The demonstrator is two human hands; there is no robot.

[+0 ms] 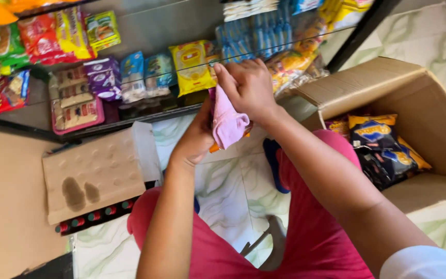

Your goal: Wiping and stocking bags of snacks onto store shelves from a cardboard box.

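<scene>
My right hand point(249, 88) presses a pink cloth point(227, 123) against a small packet with an orange edge point(213, 148), which my left hand point(198, 135) grips from below. Most of the packet is hidden by the cloth and my fingers. Both hands are raised in front of a low shelf point(130, 120) stocked with snack packets, close to a yellow packet point(192, 67). My knees in pink trousers point(311, 227) are below.
An open cardboard box point(429, 119) at the right holds dark and yellow snack bags point(383, 144). At the left, stained cardboard point(96, 173) covers a row of red-capped bottles point(96, 214). A wooden surface point(6, 201) sits far left. The floor is green-veined tile.
</scene>
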